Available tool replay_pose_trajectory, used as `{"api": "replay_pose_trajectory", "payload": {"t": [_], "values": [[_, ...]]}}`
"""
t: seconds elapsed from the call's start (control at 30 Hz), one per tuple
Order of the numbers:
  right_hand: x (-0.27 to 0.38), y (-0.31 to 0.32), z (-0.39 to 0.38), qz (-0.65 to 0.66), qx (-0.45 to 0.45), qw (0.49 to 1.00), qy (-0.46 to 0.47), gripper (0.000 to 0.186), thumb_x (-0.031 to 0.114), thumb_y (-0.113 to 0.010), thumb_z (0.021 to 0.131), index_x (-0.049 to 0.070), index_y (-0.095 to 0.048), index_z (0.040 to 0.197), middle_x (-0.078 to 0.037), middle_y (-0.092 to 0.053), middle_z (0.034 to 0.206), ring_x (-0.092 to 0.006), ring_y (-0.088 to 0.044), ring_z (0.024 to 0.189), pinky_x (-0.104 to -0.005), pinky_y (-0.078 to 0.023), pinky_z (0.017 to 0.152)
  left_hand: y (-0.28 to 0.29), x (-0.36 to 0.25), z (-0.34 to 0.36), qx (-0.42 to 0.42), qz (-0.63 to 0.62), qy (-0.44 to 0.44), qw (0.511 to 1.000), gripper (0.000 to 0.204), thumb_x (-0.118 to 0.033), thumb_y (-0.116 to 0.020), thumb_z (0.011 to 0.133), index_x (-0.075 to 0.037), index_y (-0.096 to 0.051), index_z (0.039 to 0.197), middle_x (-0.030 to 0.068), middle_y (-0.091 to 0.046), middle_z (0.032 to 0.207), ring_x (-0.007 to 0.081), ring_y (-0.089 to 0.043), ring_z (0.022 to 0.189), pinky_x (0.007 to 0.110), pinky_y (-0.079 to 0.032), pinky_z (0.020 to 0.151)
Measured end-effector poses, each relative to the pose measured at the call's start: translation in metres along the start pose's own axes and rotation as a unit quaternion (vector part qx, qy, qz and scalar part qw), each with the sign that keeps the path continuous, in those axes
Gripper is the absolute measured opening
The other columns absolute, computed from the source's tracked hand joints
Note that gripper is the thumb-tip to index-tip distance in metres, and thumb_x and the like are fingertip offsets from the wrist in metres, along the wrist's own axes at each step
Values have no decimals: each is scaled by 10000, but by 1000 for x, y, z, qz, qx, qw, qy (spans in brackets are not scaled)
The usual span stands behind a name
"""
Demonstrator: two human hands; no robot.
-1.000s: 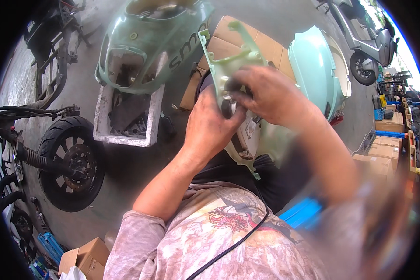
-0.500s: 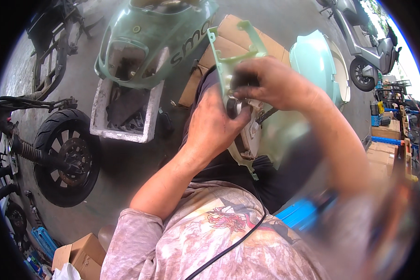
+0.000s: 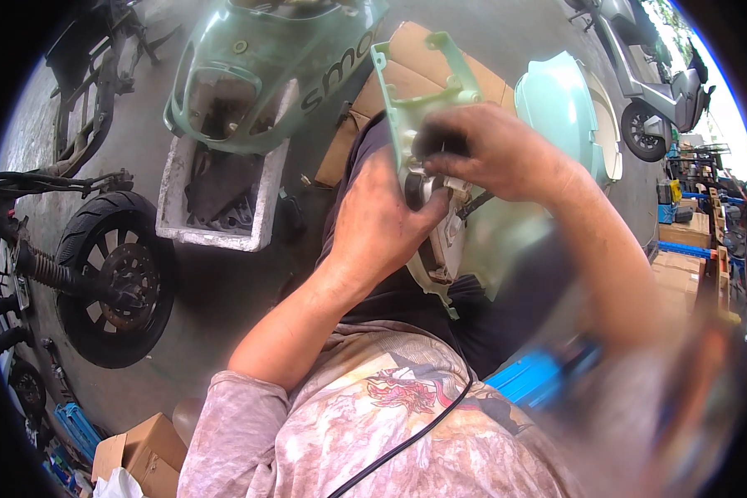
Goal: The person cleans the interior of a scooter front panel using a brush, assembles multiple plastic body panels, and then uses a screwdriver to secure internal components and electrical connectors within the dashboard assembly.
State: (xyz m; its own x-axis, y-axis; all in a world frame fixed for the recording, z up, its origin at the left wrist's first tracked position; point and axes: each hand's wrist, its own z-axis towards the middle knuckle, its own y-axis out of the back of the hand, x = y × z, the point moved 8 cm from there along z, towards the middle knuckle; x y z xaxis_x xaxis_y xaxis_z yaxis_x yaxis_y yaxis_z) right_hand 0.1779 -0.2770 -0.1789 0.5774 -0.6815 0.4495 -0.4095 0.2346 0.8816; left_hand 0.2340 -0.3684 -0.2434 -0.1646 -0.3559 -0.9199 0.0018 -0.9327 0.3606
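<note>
A pale green plastic scooter panel stands across my lap, its inner side with clips and ribs facing me. My left hand grips its left edge, thumb reaching over a black round part with a silver face set in the panel. Just above that part, my right hand is closed, thumb and fingertips pinched together against the panel. Whatever sits between those fingertips is hidden. Below the hands runs a whitish, dirty fitting inside the panel.
A green scooter fairing rests over a white foam box holding dark parts. Left of it is a motorcycle wheel. Flattened cardboard and another mint panel lie beyond my hands. A grey scooter stands far right.
Both hands keep their places on the panel, the right fingers shifting only slightly. The surroundings have moved a little leftward in view.
</note>
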Motion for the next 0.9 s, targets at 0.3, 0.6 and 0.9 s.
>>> {"api": "replay_pose_trajectory", "payload": {"t": [0.3, 0.6, 0.9], "values": [[4, -2, 1, 6, 2, 1000, 24, 162, 172, -661, 823, 38, -612, 898, -145, -622, 847, -352, -587, 829, -422, -470, 748, -2, 1, 2, 6, -8, 4, 1000, 521, -257, -708, 752, 4, -488, 1146, 243, -574, 1009, 407, -573, 949, 477, -470, 802], [1, -9, -6, -54, -15, 998, 28, 212, 220, -622, 868, 32, -589, 961, -152, -570, 929, -345, -543, 920, -425, -448, 807, -2, 0, 2, 7, -7, 4, 1000, 525, -265, -711, 755, -3, -488, 1152, 240, -574, 1003, 408, -578, 940, 475, -477, 791], [4, -9, -4, -81, 39, 995, -45, 266, 252, -587, 894, 32, -559, 1042, -160, -588, 1030, -347, -540, 1026, -416, -445, 890, -1, -3, 4, -7, 9, -15, 1000, 486, -267, -700, 771, 9, -496, 1115, 235, -581, 955, 404, -585, 895, 477, -481, 758]]}}
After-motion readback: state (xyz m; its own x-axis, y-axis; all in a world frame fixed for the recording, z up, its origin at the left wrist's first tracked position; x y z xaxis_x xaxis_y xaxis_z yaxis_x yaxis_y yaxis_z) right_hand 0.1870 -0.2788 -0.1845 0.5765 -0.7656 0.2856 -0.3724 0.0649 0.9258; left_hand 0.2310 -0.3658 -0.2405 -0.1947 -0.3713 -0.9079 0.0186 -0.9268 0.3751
